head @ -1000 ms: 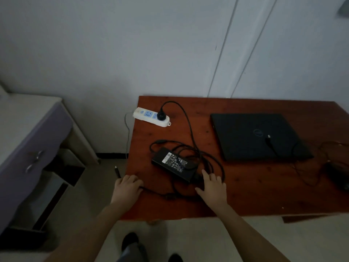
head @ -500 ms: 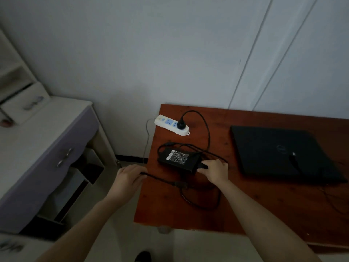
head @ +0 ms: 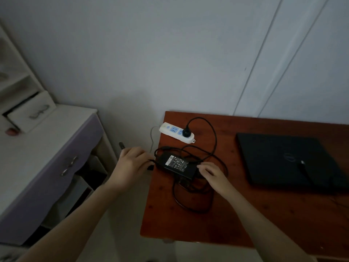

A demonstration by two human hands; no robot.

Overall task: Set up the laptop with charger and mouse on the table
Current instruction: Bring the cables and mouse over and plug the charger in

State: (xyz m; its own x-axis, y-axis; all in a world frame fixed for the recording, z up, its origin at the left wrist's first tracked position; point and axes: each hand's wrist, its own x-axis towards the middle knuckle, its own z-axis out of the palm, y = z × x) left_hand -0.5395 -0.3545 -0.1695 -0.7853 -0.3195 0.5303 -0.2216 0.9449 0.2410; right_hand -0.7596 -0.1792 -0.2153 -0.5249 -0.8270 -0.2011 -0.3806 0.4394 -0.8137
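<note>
A black charger brick (head: 176,165) lies label-up on the red-brown table (head: 264,214), amid loops of its own black cable (head: 190,203). My left hand (head: 130,163) grips the charger cable just off the table's left edge, and the connector tip (head: 121,145) sticks out above my fist. At the brick's right end my right hand (head: 211,173) pinches the cable with curled fingers. The mains plug (head: 186,132) sits in a white power strip (head: 176,132). A closed black laptop (head: 289,163) lies to the right, with a small cable plug (head: 303,164) resting on its lid.
A white and purple cabinet (head: 47,167) with a drawer handle stands left of the table, with a narrow floor gap between them. A white box (head: 32,112) sits on its top. The wall runs right behind the table.
My left hand has risen and drawn the cable up beside the brick, so the connector tip now shows above it. My right hand stays at the brick's right end. The view shifted left.
</note>
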